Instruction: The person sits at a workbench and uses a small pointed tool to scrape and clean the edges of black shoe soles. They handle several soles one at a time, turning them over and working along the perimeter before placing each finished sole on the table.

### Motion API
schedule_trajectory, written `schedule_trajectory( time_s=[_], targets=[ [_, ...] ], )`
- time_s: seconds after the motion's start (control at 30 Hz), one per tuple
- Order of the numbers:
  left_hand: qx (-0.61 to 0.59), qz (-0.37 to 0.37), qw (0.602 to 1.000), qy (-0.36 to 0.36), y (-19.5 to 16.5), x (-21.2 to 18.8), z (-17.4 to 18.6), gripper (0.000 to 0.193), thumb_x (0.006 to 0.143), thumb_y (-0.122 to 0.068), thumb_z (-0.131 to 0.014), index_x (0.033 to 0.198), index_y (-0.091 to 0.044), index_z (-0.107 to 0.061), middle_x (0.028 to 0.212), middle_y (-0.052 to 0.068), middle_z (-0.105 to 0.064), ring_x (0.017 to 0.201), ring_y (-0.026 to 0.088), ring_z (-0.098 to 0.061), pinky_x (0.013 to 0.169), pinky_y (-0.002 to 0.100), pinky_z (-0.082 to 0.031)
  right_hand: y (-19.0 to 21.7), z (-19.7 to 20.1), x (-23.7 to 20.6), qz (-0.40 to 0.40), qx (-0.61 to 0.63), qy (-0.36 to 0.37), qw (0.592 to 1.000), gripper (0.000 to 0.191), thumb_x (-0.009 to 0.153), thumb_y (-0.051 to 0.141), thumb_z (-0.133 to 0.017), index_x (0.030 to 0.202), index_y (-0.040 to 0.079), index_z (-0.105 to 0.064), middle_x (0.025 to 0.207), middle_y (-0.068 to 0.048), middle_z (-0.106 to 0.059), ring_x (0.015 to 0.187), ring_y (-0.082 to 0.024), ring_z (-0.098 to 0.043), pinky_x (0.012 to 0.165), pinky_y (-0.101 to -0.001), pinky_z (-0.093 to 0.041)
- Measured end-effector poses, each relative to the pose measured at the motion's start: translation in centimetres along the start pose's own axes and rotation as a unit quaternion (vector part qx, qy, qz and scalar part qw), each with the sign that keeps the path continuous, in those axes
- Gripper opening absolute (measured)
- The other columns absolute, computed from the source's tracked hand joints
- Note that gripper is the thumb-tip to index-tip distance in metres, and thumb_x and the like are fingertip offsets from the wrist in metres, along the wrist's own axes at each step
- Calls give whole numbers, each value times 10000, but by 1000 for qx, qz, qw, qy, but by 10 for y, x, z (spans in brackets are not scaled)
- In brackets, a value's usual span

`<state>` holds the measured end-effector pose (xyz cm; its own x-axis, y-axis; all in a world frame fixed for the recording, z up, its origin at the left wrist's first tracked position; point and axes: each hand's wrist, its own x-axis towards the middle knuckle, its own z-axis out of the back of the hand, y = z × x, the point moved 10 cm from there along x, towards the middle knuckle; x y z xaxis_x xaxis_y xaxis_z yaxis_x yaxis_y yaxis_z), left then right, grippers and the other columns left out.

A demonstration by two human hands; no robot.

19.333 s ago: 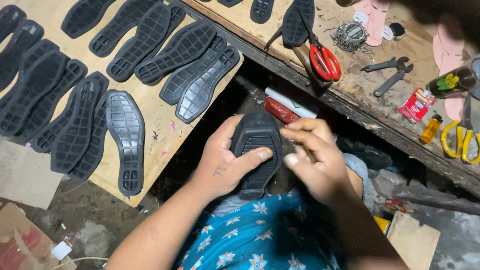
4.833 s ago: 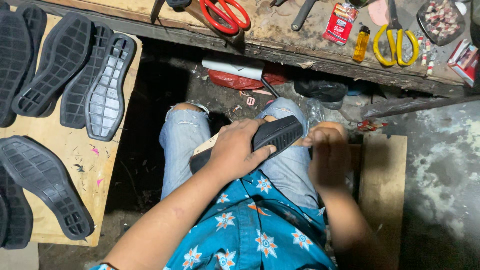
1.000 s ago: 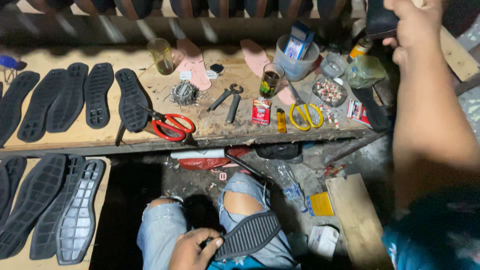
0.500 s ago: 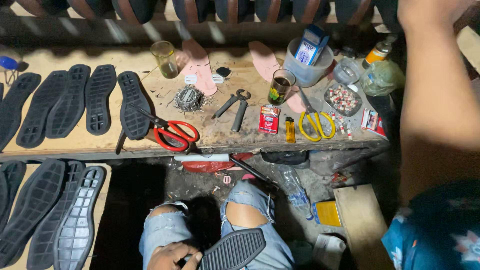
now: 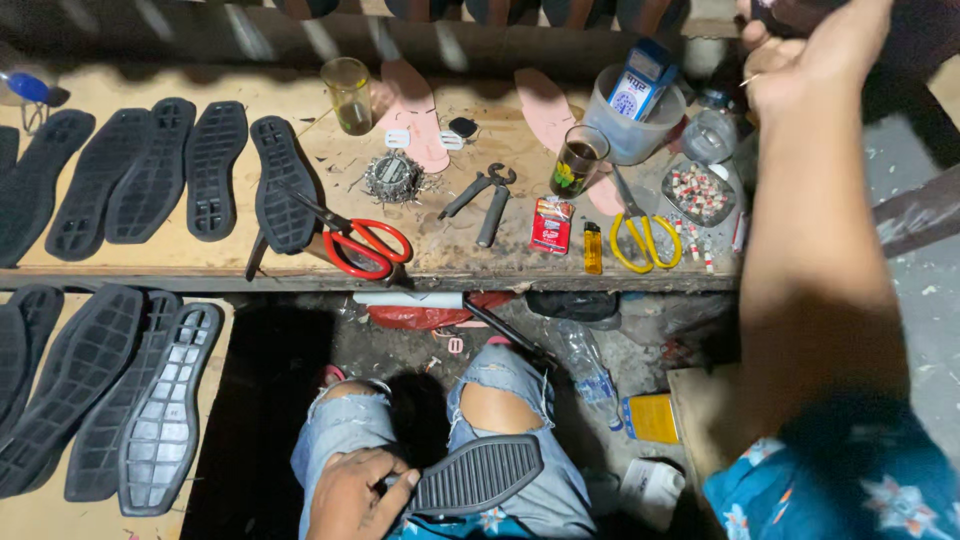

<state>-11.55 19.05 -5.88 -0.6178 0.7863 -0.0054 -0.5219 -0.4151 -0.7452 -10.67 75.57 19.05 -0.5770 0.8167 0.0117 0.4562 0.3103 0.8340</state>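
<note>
My left hand [image 5: 355, 493] grips the heel end of a black rubber shoe sole [image 5: 478, 473], tread side up, resting across my knees in torn jeans. My right arm stretches up and away to the top right, where my right hand [image 5: 790, 50] is closed around a dark object at the frame's upper edge; what it is I cannot tell. My patterned blue sleeve fills the lower right corner.
A wooden bench [image 5: 200, 255] carries black soles [image 5: 150, 175], red scissors [image 5: 365, 245], yellow scissors [image 5: 645, 240], pincers [image 5: 485, 195], a wire pad [image 5: 392, 177], two glasses, a plastic tub [image 5: 630, 125], a tray of small pieces [image 5: 697, 192]. More soles [image 5: 110, 390] lie lower left.
My right arm has lifted further up and right, with the hand now at the top edge. The view has tilted slightly; the sole in my left hand stays on my lap.
</note>
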Motion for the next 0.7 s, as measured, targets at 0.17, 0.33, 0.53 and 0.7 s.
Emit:
schedule_trajectory(
  time_s=[0.17, 0.33, 0.53, 0.7],
  targets=[
    [-40, 124, 989, 70, 17, -11, -5, 202, 813, -315, -722, 851, -125, -780, 764, 67, -741, 683, 277, -721, 644, 406, -555, -62, 22, -104, -129, 247, 115, 953, 618, 989, 527, -438, 1299, 23, -616, 1132, -217, -712, 642, -206, -556, 446, -253, -333],
    [-43, -35, 997, -49, 0, -44, 5, 247, 869, -226, -705, 1046, -55, -728, 1007, 133, -738, 991, 315, -679, 870, 413, -504, -159, 46, -263, -225, 248, 161, 928, 722, 1015, 619, -400, 1259, -42, -559, 1126, -202, -658, 547, -192, -513, 438, -268, -376],
    [-475, 35, 875, -86, 23, -47, 13, 597, 1002, -388, -608, 1478, -56, -467, 1396, 135, -616, 1304, 277, -568, 1108, 382, -430, -274, 32, -387, -361, 145, 153, 908, 631, 1073, 490, -313, 1246, -59, -572, 902, -295, -688, 392, -222, -482, 337, -293, -369],
    [-771, 20, 625, -122, 17, -49, 49, 617, 1004, -433, -585, 1461, -26, -504, 1436, 119, -615, 1307, 272, -592, 1129, 440, -445, -333, -18, -455, -463, 133, 243, 842, 474, 1041, 426, -349, 1271, 46, -515, 906, -326, -703, 361, -237, -480, 303, -256, -362]
  ],
)
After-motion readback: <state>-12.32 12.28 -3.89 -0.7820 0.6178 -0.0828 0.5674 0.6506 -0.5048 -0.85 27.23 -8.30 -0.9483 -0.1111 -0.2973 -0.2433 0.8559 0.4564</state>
